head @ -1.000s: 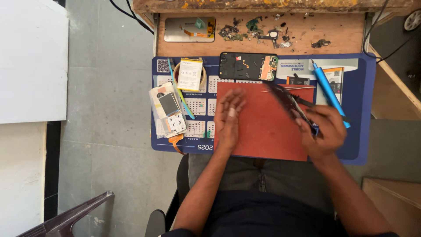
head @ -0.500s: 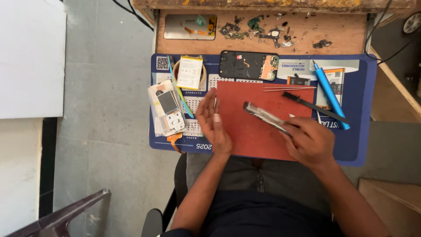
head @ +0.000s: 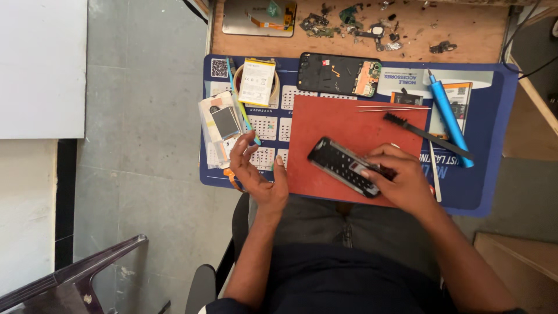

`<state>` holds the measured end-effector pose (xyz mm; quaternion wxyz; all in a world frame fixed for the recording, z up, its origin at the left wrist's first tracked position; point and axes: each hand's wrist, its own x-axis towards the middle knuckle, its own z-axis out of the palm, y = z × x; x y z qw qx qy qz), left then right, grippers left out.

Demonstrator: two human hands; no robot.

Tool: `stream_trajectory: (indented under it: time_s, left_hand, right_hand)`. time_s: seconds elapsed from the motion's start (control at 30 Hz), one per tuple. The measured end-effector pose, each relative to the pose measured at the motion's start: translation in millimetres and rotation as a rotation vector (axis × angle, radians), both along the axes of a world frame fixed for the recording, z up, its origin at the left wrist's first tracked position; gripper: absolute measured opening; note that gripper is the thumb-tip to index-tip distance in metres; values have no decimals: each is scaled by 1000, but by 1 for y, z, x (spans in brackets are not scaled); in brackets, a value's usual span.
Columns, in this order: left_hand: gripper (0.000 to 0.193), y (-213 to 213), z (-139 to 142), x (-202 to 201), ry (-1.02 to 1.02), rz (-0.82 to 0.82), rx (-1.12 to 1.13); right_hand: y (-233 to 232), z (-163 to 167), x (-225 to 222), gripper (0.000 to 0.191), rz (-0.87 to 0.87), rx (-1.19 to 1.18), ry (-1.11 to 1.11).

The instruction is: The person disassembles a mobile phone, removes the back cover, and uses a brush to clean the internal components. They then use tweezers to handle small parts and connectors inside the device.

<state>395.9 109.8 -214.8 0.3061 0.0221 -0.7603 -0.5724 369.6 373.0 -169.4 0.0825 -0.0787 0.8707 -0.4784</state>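
I see a wooden workbench (head: 465,32) with a blue printed mat (head: 494,116) on it. Directly on the wood lie a grey back panel (head: 250,17) and what look like small loose phone parts (head: 349,20).

A single view, from a camera worn on the person's head, looks almost straight down. It sits well above the work, far enough to take in the whole blue mat (head: 482,192), the red pad (head: 325,125) on it and the far wooden surface (head: 465,35) at the top edge. The person's lap and forearms fill the bottom of the frame, with the left hand (head: 258,174) and right hand (head: 401,177) near the middle. Grey floor (head: 145,145) runs down the left side, beside a white panel (head: 40,64). No second view shares the scene
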Motion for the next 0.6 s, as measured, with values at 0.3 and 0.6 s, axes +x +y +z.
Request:
stream_trajectory:
  time_s: [0.3, 0.6]
  left_hand:
    - [22, 47, 18, 15, -22, -637, -503]
    - [48, 89, 10, 24, -33, -660, -831]
  right_hand:
    - [4, 5, 6, 32, -107, 336, 395]
    - [7, -1, 0, 12, -121, -25, 363]
